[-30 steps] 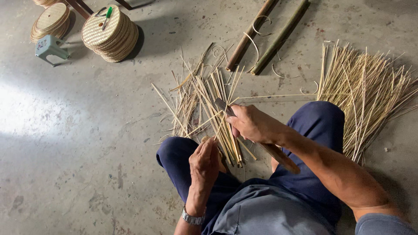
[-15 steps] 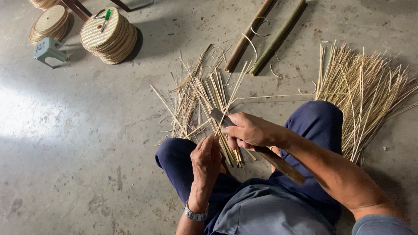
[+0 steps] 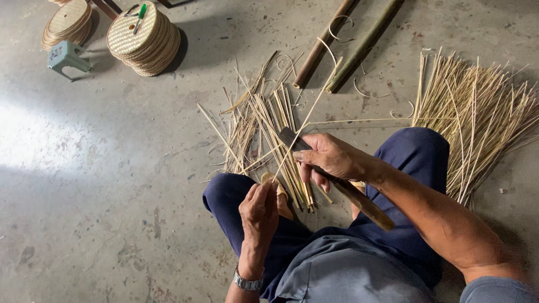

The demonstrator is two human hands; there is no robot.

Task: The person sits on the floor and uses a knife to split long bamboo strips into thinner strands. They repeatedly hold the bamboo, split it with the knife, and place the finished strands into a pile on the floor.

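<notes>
— Where is the strip you're working on?

— The thin bamboo strip (image 3: pixel 306 120) runs from your lap up and away toward the far poles. Your left hand (image 3: pixel 259 210) is curled shut round its near end, and your right hand (image 3: pixel 330 158) is clenched on the knife (image 3: pixel 337 180), blade laid against the strip.

— What lies around you?

— Just beyond your knees, a loose heap of split strips (image 3: pixel 264 132) on the concrete floor (image 3: pixel 112 185). To the right, a larger fan of splints (image 3: pixel 477 112) beside your leg. Farther off, two bamboo poles (image 3: pixel 348 45) lie slanted.

— Anything in the way?

— The heap crowds the strip's middle. Far left, stacked woven mats (image 3: pixel 143 39) and a small stool (image 3: pixel 67 56) sit well apart.
</notes>
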